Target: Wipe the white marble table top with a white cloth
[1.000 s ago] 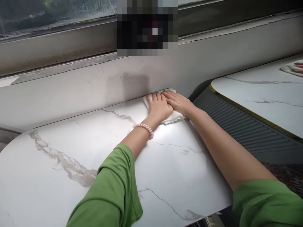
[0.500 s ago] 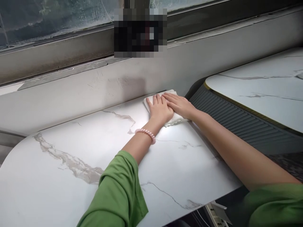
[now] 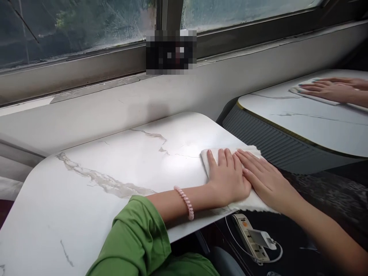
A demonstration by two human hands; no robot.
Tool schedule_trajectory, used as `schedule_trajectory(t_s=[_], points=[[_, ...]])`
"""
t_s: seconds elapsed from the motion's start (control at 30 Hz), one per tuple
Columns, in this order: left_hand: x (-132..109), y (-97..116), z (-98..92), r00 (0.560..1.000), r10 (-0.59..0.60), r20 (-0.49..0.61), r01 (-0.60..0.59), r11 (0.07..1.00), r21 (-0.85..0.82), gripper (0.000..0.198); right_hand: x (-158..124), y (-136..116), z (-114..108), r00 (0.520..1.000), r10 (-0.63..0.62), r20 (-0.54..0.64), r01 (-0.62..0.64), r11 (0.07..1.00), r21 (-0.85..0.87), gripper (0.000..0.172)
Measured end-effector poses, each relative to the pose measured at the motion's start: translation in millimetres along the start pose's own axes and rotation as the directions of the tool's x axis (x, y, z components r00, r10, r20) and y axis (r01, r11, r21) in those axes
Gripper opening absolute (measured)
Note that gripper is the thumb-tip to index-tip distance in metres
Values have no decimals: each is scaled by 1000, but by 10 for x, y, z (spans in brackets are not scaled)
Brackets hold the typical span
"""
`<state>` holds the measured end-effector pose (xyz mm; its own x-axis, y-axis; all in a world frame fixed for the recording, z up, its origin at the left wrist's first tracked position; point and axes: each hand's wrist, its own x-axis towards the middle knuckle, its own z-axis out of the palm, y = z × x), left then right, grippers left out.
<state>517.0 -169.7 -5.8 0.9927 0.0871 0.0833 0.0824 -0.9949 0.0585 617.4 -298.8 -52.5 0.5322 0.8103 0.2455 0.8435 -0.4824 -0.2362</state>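
Note:
A folded white cloth (image 3: pixel 258 206) lies on the right edge of the white marble-patterned table (image 3: pixel 120 226), with part of it hanging past the edge. My left hand (image 3: pixel 228 178) presses flat on the cloth, its fingers stretched out; a pink coiled band (image 3: pixel 185 202) circles that wrist. Beside it, and partly touching it, my right hand (image 3: pixel 268 182) rests on the same cloth, fingers straight and close together. Neither hand grips the cloth in a fist. The cloth under the palms is hidden.
Another person's hands (image 3: pixel 330 91) rest on a white cloth (image 3: pixel 299 89) on a second marble-patterned table (image 3: pixel 324 130) at right. Below my table's edge are a power strip (image 3: pixel 248 235) and a charger with a white cable (image 3: pixel 263 239). A wall (image 3: pixel 115 109) and windows run behind.
Both my hands and the cloth have slid from the table's far right corner toward me and rightward along the edge. The other person's hands have come into view.

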Motion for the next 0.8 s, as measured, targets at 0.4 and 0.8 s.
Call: schedule_trajectory(t_s=[0.4, 0.8], points=[[-164, -7, -2, 1000, -3, -1, 3, 1000, -12, 61, -14, -168, -21, 1000, -9, 20, 10, 1000, -26, 58], [349, -1009, 81, 979, -204, -13, 203, 977, -72, 61, 1310, -424, 299, 994, -94, 58, 98, 993, -63, 58]])
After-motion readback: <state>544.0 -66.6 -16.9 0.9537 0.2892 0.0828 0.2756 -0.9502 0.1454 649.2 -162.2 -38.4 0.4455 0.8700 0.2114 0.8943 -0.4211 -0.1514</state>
